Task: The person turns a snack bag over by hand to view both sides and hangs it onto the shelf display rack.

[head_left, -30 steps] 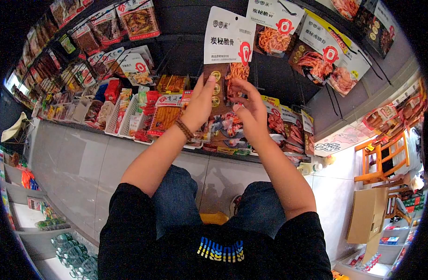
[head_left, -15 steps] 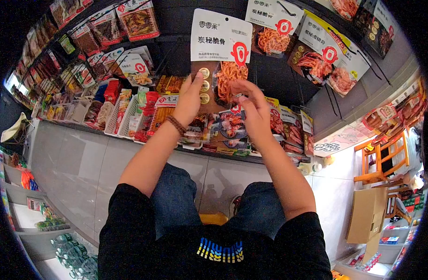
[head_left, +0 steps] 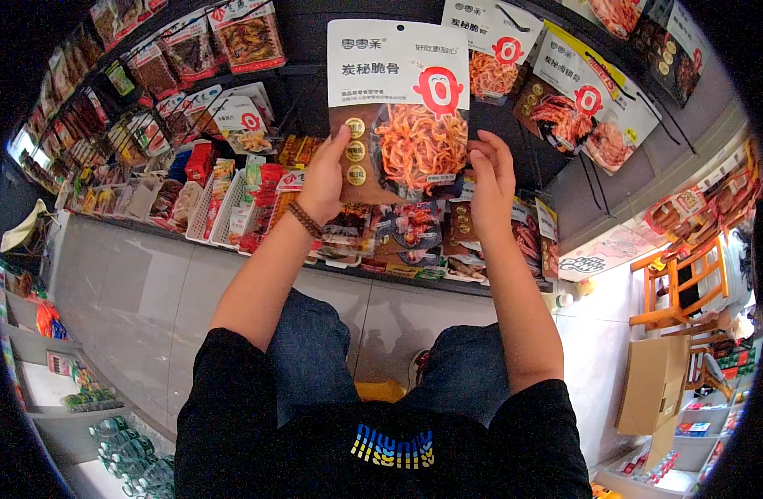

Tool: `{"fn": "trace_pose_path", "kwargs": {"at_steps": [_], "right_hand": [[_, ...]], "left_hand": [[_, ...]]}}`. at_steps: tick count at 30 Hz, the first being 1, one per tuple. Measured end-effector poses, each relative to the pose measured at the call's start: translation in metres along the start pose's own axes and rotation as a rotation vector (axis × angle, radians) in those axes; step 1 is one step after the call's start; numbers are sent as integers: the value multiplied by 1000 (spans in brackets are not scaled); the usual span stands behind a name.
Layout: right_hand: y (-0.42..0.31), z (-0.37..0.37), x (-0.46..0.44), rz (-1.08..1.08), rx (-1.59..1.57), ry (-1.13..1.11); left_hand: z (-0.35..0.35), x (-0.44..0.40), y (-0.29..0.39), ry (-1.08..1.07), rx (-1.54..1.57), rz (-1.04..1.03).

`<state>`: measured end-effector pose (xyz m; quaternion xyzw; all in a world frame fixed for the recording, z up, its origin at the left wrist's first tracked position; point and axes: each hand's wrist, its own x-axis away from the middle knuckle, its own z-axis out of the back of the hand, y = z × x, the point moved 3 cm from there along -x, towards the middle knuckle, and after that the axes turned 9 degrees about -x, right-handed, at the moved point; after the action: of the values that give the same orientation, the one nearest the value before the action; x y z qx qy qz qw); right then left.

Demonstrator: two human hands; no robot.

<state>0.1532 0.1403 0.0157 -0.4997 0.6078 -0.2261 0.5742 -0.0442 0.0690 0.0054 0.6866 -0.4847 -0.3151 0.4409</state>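
Note:
A snack bag (head_left: 420, 150), white on top and brown below, is held upright with its printed front towards me. It pictures reddish shredded food and a red cartoon figure. My left hand (head_left: 325, 179) grips its lower left edge, thumb on the front and fingers behind. At the lower right edge is my right hand (head_left: 492, 187), closed around the side with the thumb near the border; the exact contact is partly hidden. Behind the bag, similar snack bags (head_left: 489, 71) hang on the display, and more packets (head_left: 410, 229) stand on the shelf below.
White baskets (head_left: 225, 212) of packaged snacks line the low shelf to the left. Bags (head_left: 572, 104) hang at the upper right beside a grey panel. A wooden chair (head_left: 685, 283) and cardboard box (head_left: 651, 382) stand on the right. Bottles (head_left: 128, 449) fill a shelf at lower left.
The snack bag has turned to face me more fully and appears wider and nearer. My right hand has moved from in front of the bag to its right edge.

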Motion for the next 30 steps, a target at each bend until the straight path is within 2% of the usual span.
{"fn": "trace_pose_path", "kwargs": {"at_steps": [4,9,15,30], "right_hand": [[0,-6,0,2,-57,-23],[-2,-3,1,-92,-60,57],[-3,-3,2,-123,-128,22],[-3,10,2,-2,-26,70]], "left_hand": [[-8,5,-1,-97,102,73],[-11,2,-7,-159,94,75],[-14,-4,-18,-182,63,56],[-35,5,-11,-181,-62,-32]]}}
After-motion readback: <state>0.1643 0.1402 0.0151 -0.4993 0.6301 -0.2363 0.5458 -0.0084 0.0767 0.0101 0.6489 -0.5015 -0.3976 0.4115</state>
